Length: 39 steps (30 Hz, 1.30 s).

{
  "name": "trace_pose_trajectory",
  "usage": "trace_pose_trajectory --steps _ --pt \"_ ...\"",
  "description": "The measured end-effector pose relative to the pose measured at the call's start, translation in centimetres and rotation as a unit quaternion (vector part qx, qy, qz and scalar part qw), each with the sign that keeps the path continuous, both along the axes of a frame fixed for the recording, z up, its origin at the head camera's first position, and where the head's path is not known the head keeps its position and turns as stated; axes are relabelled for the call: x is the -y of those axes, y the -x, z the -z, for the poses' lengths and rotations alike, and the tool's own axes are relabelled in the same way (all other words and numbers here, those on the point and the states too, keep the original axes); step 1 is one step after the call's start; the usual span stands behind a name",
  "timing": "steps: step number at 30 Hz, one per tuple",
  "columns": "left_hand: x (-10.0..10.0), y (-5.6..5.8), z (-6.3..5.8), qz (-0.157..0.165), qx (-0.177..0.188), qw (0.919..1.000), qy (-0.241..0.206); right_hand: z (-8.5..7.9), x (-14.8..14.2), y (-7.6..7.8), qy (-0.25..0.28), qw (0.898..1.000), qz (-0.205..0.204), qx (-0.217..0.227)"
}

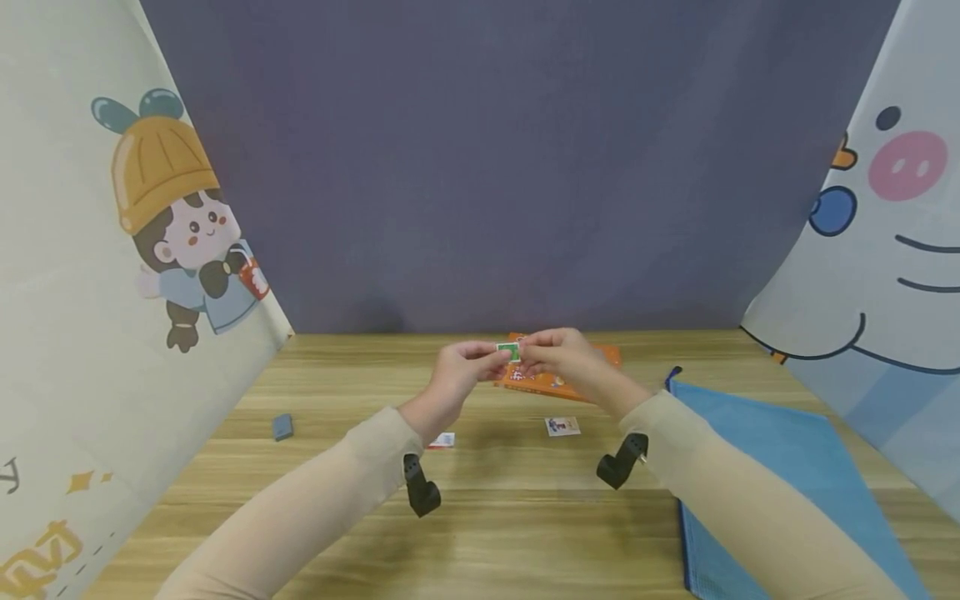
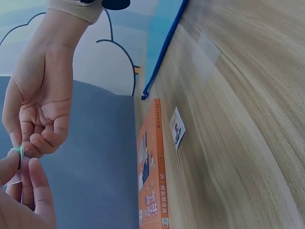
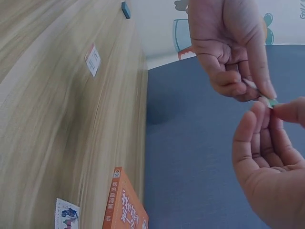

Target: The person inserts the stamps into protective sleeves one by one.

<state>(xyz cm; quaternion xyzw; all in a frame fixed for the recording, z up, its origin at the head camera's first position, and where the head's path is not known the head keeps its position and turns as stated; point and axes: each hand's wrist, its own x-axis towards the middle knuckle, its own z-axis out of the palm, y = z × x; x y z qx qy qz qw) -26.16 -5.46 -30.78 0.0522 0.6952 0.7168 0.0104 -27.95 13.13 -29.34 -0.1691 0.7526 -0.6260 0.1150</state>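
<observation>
Held up over the far part of the table is a small green postage stamp [image 1: 509, 351] with a white border. My left hand [image 1: 454, 379] pinches its left side between thumb and fingers. At the right edge, the thumb and fingertips of my right hand [image 1: 564, 360] pinch it too. The left wrist view shows the stamp edge-on, with a clear, film-like piece [image 2: 14, 179] by the left fingers. Fingers cover much of the stamp in both wrist views. Behind and below the hands lies an orange book [image 1: 536, 385], partly hidden by them.
Another stamp [image 1: 562, 427] lies in front of the book. A small white-and-red card [image 1: 442, 440] shows beside the left wrist. Farther left is a small blue-grey block [image 1: 282, 427]. A blue mesh pouch [image 1: 780, 450] lies under the right forearm.
</observation>
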Motion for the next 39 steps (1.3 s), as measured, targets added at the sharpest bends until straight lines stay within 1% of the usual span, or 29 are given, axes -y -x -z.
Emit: trace_pose_trajectory --steps 6,12,16,20,23,30,35,39 --pt "0.07 0.03 0.10 0.007 -0.001 1.0000 -0.006 0.22 -0.06 0.00 -0.001 1.000 0.010 -0.015" --pt "0.54 -0.11 0.27 -0.008 -0.009 0.9999 -0.011 0.39 -0.14 0.09 -0.009 0.999 0.041 -0.022" --pt "0.63 -0.14 0.31 -0.011 -0.018 0.9997 -0.015 0.50 -0.29 0.11 -0.019 0.998 0.053 -0.019" --pt "0.54 -0.18 0.27 -0.019 -0.021 0.9995 -0.013 0.56 -0.36 0.03 -0.033 0.998 0.058 -0.019" --pt "0.48 -0.20 0.21 -0.028 -0.018 0.9994 -0.009 0.60 -0.28 -0.01 -0.034 0.997 0.060 -0.016" --pt "0.47 -0.18 0.22 -0.036 -0.022 0.9991 -0.006 0.73 0.02 0.07 -0.016 0.998 0.056 -0.010" --pt "0.47 -0.25 0.22 -0.039 -0.028 0.9988 -0.005 0.79 0.09 0.13 -0.013 0.998 0.059 -0.008" --pt "0.49 -0.20 0.31 -0.043 -0.025 0.9987 -0.004 0.73 0.21 0.03 -0.006 0.998 0.056 -0.006"
